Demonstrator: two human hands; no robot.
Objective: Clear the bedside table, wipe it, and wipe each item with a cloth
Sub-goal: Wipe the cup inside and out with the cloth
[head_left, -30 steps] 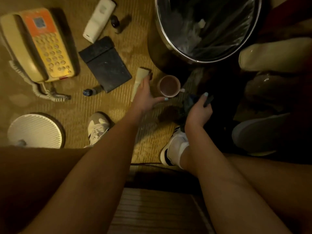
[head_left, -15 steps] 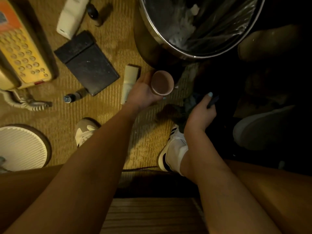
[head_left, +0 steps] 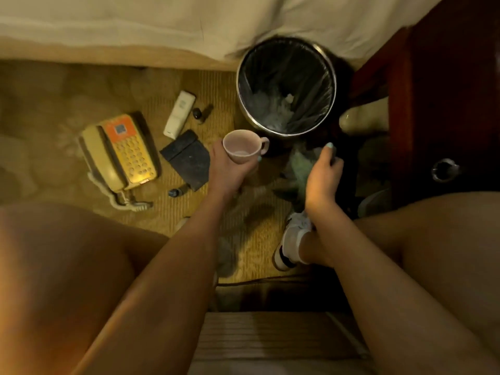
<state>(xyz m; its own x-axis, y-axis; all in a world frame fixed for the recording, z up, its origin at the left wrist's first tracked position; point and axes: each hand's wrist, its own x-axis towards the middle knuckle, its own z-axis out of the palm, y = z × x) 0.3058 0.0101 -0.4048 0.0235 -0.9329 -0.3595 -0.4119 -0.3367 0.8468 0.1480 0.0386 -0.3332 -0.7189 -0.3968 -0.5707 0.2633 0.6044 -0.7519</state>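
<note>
The cup (head_left: pixel 240 146), standing on the carpet (head_left: pixel 40 117) a second ago, is now raised in the left hand (head_left: pixel 230 171), fingers curled round it. The right hand (head_left: pixel 323 177) still grips the cloth (head_left: pixel 300 169). Left of them lies a telephone (head_left: pixel 121 151); beyond them, a bin (head_left: pixel 297 66) and bed (head_left: pixel 162 23).

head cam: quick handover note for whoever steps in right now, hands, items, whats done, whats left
Left hand: holds the pink cup upright above the carpet, near the bin.
Right hand: grips the green cloth.
On the carpet: phone, remote, black folder, dark bottle, blue-capped bottle.
Done: these items are off the table.
Left: wipe the cup, then probably each floor item. This view cannot show whether the table was wiped.
</note>
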